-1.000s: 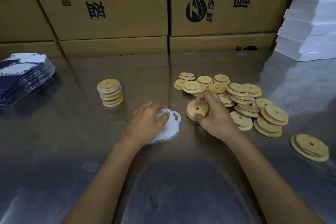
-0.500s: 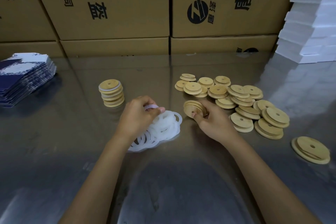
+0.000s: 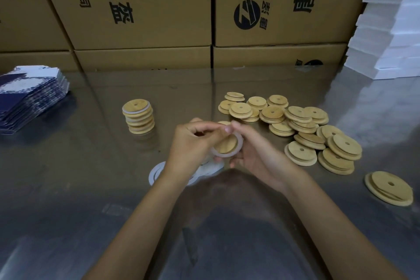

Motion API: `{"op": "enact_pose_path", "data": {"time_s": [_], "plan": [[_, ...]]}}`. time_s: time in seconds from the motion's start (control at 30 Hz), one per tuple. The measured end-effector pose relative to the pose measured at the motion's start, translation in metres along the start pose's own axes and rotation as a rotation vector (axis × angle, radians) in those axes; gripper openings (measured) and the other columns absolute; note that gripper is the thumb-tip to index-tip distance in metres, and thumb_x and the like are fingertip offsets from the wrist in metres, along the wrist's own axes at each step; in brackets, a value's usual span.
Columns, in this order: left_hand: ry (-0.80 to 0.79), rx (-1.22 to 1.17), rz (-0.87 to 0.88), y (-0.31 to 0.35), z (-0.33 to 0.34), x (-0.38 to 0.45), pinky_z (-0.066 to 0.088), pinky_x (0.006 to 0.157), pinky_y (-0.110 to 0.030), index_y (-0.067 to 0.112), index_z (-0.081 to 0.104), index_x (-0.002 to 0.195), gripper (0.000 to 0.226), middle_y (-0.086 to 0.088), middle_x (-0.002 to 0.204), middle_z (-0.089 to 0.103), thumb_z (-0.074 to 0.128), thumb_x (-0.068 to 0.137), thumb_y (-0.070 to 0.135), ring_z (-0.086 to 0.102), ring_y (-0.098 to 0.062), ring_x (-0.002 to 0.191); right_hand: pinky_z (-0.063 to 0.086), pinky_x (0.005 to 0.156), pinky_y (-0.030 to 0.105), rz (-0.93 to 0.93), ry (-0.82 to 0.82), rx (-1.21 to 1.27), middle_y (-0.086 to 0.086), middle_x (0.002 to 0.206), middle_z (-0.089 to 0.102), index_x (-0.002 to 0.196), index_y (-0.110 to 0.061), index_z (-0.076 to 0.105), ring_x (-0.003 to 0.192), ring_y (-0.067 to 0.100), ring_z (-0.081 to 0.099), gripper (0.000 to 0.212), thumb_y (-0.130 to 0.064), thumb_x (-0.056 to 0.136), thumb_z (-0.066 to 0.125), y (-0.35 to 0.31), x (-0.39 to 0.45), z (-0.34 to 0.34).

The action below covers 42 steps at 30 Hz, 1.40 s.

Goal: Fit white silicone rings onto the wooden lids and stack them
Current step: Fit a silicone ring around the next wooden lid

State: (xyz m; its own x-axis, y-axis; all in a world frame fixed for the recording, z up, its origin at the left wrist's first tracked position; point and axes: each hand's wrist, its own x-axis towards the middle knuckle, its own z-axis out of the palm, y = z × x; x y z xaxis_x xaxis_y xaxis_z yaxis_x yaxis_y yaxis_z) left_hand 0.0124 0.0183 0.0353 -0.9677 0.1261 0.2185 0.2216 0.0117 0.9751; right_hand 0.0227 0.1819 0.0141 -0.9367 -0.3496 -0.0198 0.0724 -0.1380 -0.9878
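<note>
Partly hidden lid [image 3: 226,144], ring [image 3: 238,143], left hand [image 3: 191,143] covering ring pile [image 3: 156,174]

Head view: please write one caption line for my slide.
Both hands, left and right, stretch a white silicone ring around a wooden lid above a steel table.

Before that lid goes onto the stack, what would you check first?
1. Ring seated all round the lid: cannot tell, fingers hide part.
2. Left hand and right hand both holding the lid: ok.
3. Finished stack upright: ok, slightly uneven.
4. Path from the hands to the stack free: ok.
5. Spare rings within reach: ok.
6. Bare lids left: ok.
</note>
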Motion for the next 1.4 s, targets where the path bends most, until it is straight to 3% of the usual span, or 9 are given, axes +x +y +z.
{"op": "enact_pose_path", "data": {"time_s": [0.17, 0.27, 0.4, 0.6, 0.73, 0.9, 1.03, 1.2, 1.4], "plan": [[0.106, 0.101, 0.127, -0.001, 0.0, 0.001, 0.042, 0.061, -0.014, 0.019, 0.08, 0.083, 0.009, -0.008, 0.077, 0.044, 0.082, 0.075, 0.023, 0.045, -0.007, 0.069, 0.04, 0.065, 0.026, -0.024, -0.014, -0.13, 0.001, 0.101, 0.075, 0.121, -0.026, 0.069, 0.083, 0.017, 0.069, 0.03, -0.034, 0.092, 0.068, 0.002, -0.004, 0.004], [0.099, 0.096, 0.11, 0.001, 0.0, 0.001, 0.046, 0.062, -0.016, 0.016, 0.079, 0.08, 0.01, -0.013, 0.081, 0.053, 0.083, 0.074, 0.023, 0.051, -0.009, 0.069, 0.041, 0.062, 0.025, -0.02, -0.016, -0.149, 0.001, 0.101, 0.075, 0.12, -0.026, 0.07, 0.081, 0.018, 0.07, 0.03, -0.033, 0.091, 0.069, 0.0, -0.005, 0.005], [0.097, 0.106, 0.036, 0.001, -0.005, 0.005, 0.05, 0.071, -0.024, 0.016, 0.077, 0.083, 0.006, -0.016, 0.093, 0.07, 0.077, 0.082, 0.022, 0.061, -0.029, 0.08, 0.039, 0.062, 0.027, -0.014, 0.026, -0.143, 0.003, 0.101, 0.075, 0.119, -0.027, 0.07, 0.08, 0.018, 0.069, 0.026, -0.029, 0.093, 0.069, 0.0, -0.005, 0.002], [0.036, 0.246, 0.089, 0.001, -0.01, 0.006, 0.045, 0.066, -0.016, 0.022, 0.076, 0.085, 0.013, -0.007, 0.093, 0.072, 0.068, 0.088, 0.012, 0.056, -0.024, 0.074, 0.037, 0.06, 0.029, -0.016, 0.109, -0.114, 0.009, 0.105, 0.075, 0.123, -0.025, 0.069, 0.078, 0.02, 0.069, 0.026, -0.029, 0.099, 0.061, 0.0, -0.004, -0.002], [0.022, 0.259, 0.119, 0.002, -0.01, 0.006, 0.043, 0.064, -0.009, 0.023, 0.075, 0.088, 0.017, -0.002, 0.088, 0.073, 0.067, 0.089, 0.008, 0.052, -0.008, 0.071, 0.037, 0.059, 0.028, -0.011, 0.148, -0.087, 0.007, 0.107, 0.075, 0.121, -0.026, 0.07, 0.079, 0.021, 0.069, 0.025, -0.031, 0.1, 0.059, 0.0, -0.002, -0.003], [0.019, 0.235, 0.098, -0.002, -0.011, 0.008, 0.045, 0.065, -0.009, 0.019, 0.074, 0.091, 0.013, -0.008, 0.088, 0.072, 0.069, 0.088, 0.008, 0.056, -0.001, 0.07, 0.037, 0.06, 0.027, 0.005, 0.177, -0.054, 0.011, 0.111, 0.075, 0.122, -0.024, 0.07, 0.078, 0.02, 0.069, 0.026, -0.033, 0.1, 0.058, 0.002, 0.0, -0.006], [-0.009, 0.229, 0.07, -0.004, -0.013, 0.011, 0.049, 0.068, -0.014, 0.02, 0.074, 0.095, 0.013, -0.006, 0.091, 0.073, 0.071, 0.087, 0.01, 0.061, -0.005, 0.075, 0.035, 0.06, 0.027, 0.007, 0.188, 0.023, 0.017, 0.115, 0.073, 0.124, -0.019, 0.068, 0.076, 0.021, 0.066, 0.028, -0.03, 0.102, 0.055, 0.002, 0.0, -0.004], [-0.011, 0.112, 0.011, -0.003, -0.015, 0.012, 0.038, 0.05, -0.006, 0.015, 0.069, 0.101, 0.016, -0.004, 0.081, 0.071, 0.071, 0.086, 0.008, 0.057, 0.003, 0.055, 0.036, 0.062, 0.028, -0.03, 0.226, 0.126, 0.025, 0.121, 0.068, 0.129, -0.01, 0.063, 0.076, 0.022, 0.066, 0.034, -0.028, 0.102, 0.053, 0.004, 0.001, 0.004], [0.051, 0.055, -0.054, -0.006, -0.008, 0.009, 0.039, 0.045, -0.014, 0.014, 0.069, 0.087, 0.006, -0.007, 0.083, 0.068, 0.074, 0.084, 0.012, 0.055, -0.005, 0.06, 0.05, 0.072, 0.028, -0.053, 0.226, 0.2, 0.015, 0.107, 0.071, 0.129, -0.006, 0.062, 0.084, 0.025, 0.068, 0.033, -0.023, 0.1, 0.055, 0.002, 0.001, -0.001]]}}
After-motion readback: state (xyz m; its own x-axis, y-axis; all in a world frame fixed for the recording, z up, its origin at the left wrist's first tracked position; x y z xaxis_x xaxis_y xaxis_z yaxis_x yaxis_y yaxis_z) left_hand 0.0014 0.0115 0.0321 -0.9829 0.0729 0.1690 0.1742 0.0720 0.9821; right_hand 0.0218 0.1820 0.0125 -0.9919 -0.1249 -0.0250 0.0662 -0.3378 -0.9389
